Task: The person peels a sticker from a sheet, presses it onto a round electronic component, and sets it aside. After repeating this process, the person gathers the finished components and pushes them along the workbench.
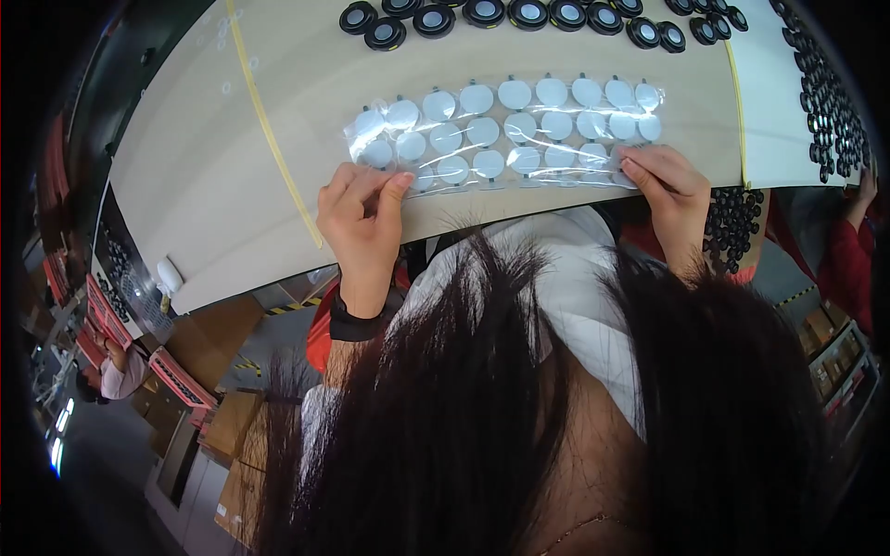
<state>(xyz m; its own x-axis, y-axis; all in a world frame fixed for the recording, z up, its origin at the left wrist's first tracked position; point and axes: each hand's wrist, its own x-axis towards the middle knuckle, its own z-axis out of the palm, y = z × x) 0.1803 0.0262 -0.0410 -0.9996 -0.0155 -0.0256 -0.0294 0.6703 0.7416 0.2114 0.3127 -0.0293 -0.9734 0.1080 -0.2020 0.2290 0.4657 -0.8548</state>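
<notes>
Dark hair (399, 445) fills the lower middle, nearest the cam. L to R: yellow strip (264, 120) on the beige table (185, 157), then the L hand (363, 218), fingers curled, thumb on the near L corner of the clear sheet (502, 146), seemingly pinching its edge. Sheet w/ 3 rows of pale discs lies just ahead of both hands, long axis L–R, approx. along the table's near edge; neither hand's nearer, each touching its own end. Black round parts (528, 14) sit beyond it. R hand (669, 181) pinches the R end btwn thumb & finger. Far R: more black parts (825, 102).
</notes>
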